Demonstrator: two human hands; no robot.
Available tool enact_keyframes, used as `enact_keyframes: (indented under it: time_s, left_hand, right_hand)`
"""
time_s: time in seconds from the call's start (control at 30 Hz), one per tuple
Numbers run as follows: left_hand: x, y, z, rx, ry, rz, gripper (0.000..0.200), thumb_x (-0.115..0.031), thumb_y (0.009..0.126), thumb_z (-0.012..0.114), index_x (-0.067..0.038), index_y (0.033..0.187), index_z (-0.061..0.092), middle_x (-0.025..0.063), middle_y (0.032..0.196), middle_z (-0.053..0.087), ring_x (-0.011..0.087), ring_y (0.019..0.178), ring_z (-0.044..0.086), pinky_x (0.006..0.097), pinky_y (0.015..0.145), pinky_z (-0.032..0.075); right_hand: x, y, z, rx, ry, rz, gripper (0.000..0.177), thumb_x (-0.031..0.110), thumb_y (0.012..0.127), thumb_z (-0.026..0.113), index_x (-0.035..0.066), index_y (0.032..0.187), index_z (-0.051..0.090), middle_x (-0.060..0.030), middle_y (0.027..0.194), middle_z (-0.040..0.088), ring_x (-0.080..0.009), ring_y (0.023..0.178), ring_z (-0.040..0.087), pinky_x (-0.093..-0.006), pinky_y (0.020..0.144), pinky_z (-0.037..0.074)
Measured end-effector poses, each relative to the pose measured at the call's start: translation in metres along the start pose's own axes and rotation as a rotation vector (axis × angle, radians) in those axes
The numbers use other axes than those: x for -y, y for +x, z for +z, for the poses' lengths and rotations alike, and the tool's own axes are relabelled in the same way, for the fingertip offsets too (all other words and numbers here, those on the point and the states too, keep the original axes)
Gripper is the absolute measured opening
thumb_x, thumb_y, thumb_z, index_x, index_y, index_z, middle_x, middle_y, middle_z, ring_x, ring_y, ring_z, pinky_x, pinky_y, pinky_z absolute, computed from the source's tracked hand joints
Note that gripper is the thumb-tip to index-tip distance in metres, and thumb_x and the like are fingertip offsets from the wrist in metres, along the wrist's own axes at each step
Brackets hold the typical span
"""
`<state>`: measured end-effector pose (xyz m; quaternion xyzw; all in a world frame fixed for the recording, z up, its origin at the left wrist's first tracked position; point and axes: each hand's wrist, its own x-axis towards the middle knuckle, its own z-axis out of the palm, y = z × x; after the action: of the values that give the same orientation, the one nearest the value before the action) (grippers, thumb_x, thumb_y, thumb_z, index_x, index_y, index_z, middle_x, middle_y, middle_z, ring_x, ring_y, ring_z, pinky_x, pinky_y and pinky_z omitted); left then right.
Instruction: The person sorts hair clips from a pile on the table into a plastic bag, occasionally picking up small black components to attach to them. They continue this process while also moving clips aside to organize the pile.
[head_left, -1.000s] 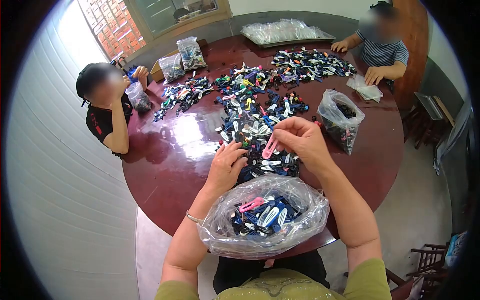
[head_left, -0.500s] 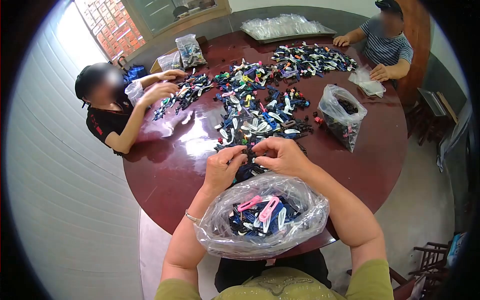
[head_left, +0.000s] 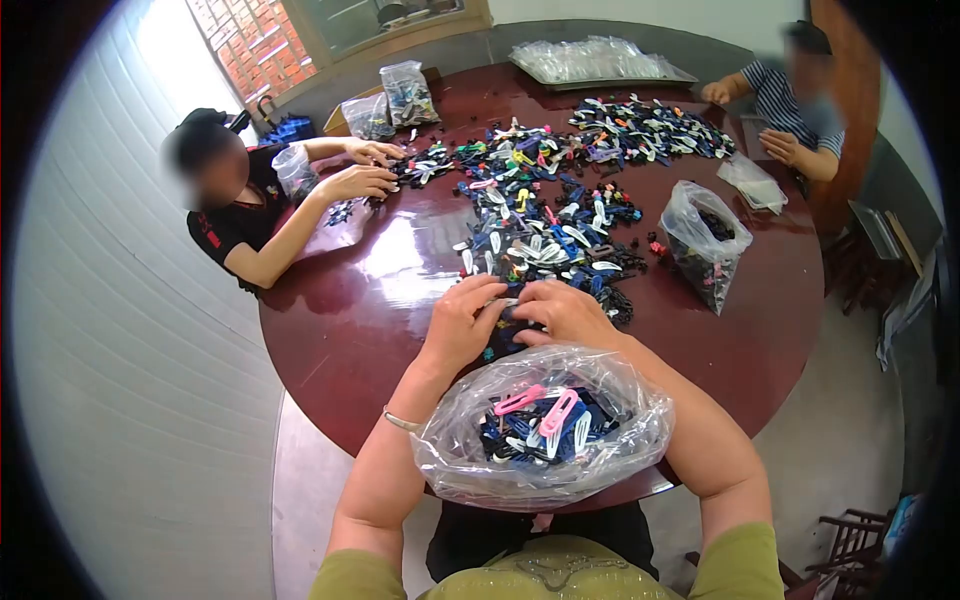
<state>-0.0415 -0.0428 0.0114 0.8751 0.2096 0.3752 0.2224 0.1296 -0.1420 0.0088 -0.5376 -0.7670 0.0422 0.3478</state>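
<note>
A heap of snap hair clips [head_left: 540, 245] in black, navy and white runs across the table to my hands. At its near end, my left hand [head_left: 463, 325] is closed, thumb and fingers pinched at a white hair clip [head_left: 509, 302]. Close beside it, my right hand [head_left: 572, 318] has its fingers curled down over dark clips; what they hold is hidden. Between my forearms stands an open clear plastic bag [head_left: 455, 470], part-filled with clips. Two pink hair clips [head_left: 558, 412] lie on top inside it.
At the left, a person's hands [head_left: 365, 180] work in the clips. Another person [head_left: 790, 115] sits far right, near flat plastic bags [head_left: 755, 185]. An upright bag of dark pieces [head_left: 705, 240] stands right. Filled bags [head_left: 408, 95] and a tray of clear bags [head_left: 600, 62] stand behind.
The view has shifted, so the table sits slightly right and lower. My hands are still together over the clips, and a white clip now shows between them. The left person's hands have lowered onto the clips.
</note>
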Motion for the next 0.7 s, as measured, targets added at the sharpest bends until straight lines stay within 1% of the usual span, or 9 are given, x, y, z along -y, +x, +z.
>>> enact_keyframes:
  time_s: [0.1, 0.23, 0.27, 0.37, 0.4, 0.47, 0.57, 0.6, 0.7]
  left_hand:
    - [0.006, -0.001, -0.004, -0.066, 0.174, 0.084, 0.023, -0.009, 0.077, 0.067, -0.001, 0.099, 0.066, 0.0173, 0.106, 0.063, 0.0344, 0.100, 0.059, 0.0412, 0.087, 0.046]
    - [0.008, -0.006, -0.013, -0.006, 0.275, -0.035, 0.030, -0.012, 0.077, 0.068, 0.002, 0.103, 0.062, 0.0206, 0.109, 0.059, 0.0367, 0.100, 0.057, 0.0431, 0.086, 0.045]
    - [0.003, -0.006, -0.016, 0.067, 0.236, -0.128, 0.029, -0.011, 0.078, 0.066, 0.004, 0.104, 0.061, 0.0220, 0.110, 0.059, 0.0388, 0.099, 0.058, 0.0424, 0.085, 0.047]
    - [0.001, -0.006, -0.013, 0.213, 0.300, -0.168, 0.031, -0.011, 0.081, 0.062, 0.004, 0.108, 0.059, 0.0228, 0.111, 0.058, 0.0386, 0.101, 0.057, 0.0428, 0.085, 0.046]
    - [-0.006, -0.005, -0.014, 0.254, 0.255, -0.206, 0.033, -0.011, 0.084, 0.059, 0.004, 0.113, 0.056, 0.0253, 0.116, 0.055, 0.0395, 0.107, 0.054, 0.0430, 0.089, 0.045]
    - [-0.009, -0.007, -0.012, 0.234, 0.247, -0.179, 0.034, -0.011, 0.084, 0.059, 0.005, 0.115, 0.055, 0.0272, 0.119, 0.054, 0.0410, 0.110, 0.053, 0.0431, 0.091, 0.045]
    - [-0.001, -0.010, -0.004, 0.187, 0.160, -0.117, 0.038, -0.012, 0.086, 0.059, 0.006, 0.119, 0.052, 0.0314, 0.125, 0.049, 0.0442, 0.114, 0.050, 0.0429, 0.097, 0.042]
    - [0.002, -0.010, -0.001, 0.153, 0.137, -0.077, 0.039, -0.012, 0.086, 0.059, 0.006, 0.120, 0.052, 0.0316, 0.125, 0.049, 0.0446, 0.114, 0.050, 0.0429, 0.097, 0.042]
    - [0.005, -0.011, 0.003, 0.106, 0.092, -0.035, 0.044, -0.015, 0.086, 0.061, 0.006, 0.122, 0.050, 0.0327, 0.127, 0.047, 0.0455, 0.115, 0.049, 0.0432, 0.098, 0.041]
  right_hand:
    - [0.000, 0.000, 0.003, -0.055, -0.044, -0.026, 0.019, 0.012, 0.071, 0.073, 0.005, 0.088, 0.068, -0.0073, 0.094, 0.063, -0.0258, 0.090, 0.061, -0.0362, 0.075, 0.051]
    - [-0.001, 0.000, 0.003, -0.170, 0.073, 0.073, 0.014, 0.012, 0.073, 0.072, 0.005, 0.086, 0.068, -0.0074, 0.087, 0.064, -0.0248, 0.078, 0.063, -0.0334, 0.067, 0.051]
    - [-0.001, 0.000, 0.002, -0.194, 0.123, 0.122, 0.014, 0.014, 0.074, 0.072, 0.005, 0.085, 0.068, -0.0071, 0.086, 0.064, -0.0256, 0.077, 0.063, -0.0338, 0.067, 0.051]
    - [-0.010, 0.001, -0.002, -0.232, 0.193, 0.192, 0.016, 0.015, 0.076, 0.071, 0.006, 0.090, 0.069, -0.0091, 0.083, 0.064, -0.0260, 0.074, 0.063, -0.0333, 0.065, 0.050]
    - [-0.009, 0.002, -0.005, -0.243, 0.207, 0.207, 0.017, 0.014, 0.076, 0.071, 0.006, 0.091, 0.070, -0.0095, 0.082, 0.064, -0.0257, 0.073, 0.064, -0.0334, 0.065, 0.050]
    - [-0.012, 0.002, -0.009, -0.262, 0.139, 0.181, 0.020, 0.010, 0.077, 0.070, 0.005, 0.097, 0.069, -0.0113, 0.080, 0.064, -0.0227, 0.069, 0.064, -0.0320, 0.062, 0.049]
    - [-0.004, 0.001, -0.021, -0.289, 0.278, 0.399, 0.023, 0.006, 0.078, 0.069, 0.003, 0.101, 0.067, -0.0121, 0.079, 0.064, -0.0201, 0.067, 0.063, -0.0303, 0.060, 0.048]
    - [-0.004, 0.001, -0.024, -0.357, 0.250, 0.342, 0.023, 0.003, 0.079, 0.069, -0.001, 0.101, 0.066, -0.0096, 0.079, 0.066, -0.0150, 0.067, 0.063, -0.0268, 0.060, 0.048]
    - [0.003, 0.000, -0.043, -0.378, 0.621, 0.544, 0.017, 0.003, 0.080, 0.068, -0.002, 0.096, 0.066, -0.0049, 0.077, 0.067, -0.0108, 0.066, 0.062, -0.0235, 0.058, 0.048]
